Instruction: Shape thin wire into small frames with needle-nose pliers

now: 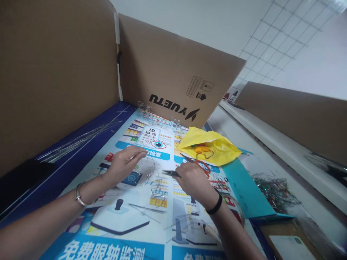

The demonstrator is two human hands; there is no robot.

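My left hand (124, 163), with a bangle at the wrist, is closed in a pinch over the printed sheet. Thin wire (154, 168) loops faintly at its fingertips; most of it blurs against the print. In my closed right hand (193, 180) is a pair of needle-nose pliers (170, 173), its dark jaws pointing left toward my left hand. Below the jaws lies a bent wire piece (158, 188) on the sheet. Just beyond my right hand rest scissors with orange handles (204, 167), partly hidden by it.
A yellow bag (217, 144) with orange cord inside lies past the scissors. Long straight wires (84, 141) lie at left. Cardboard walls (173, 72) stand behind and left. Bent wire pieces (145, 107) lie at the back, and a tangled pile (273, 191) sits at right.
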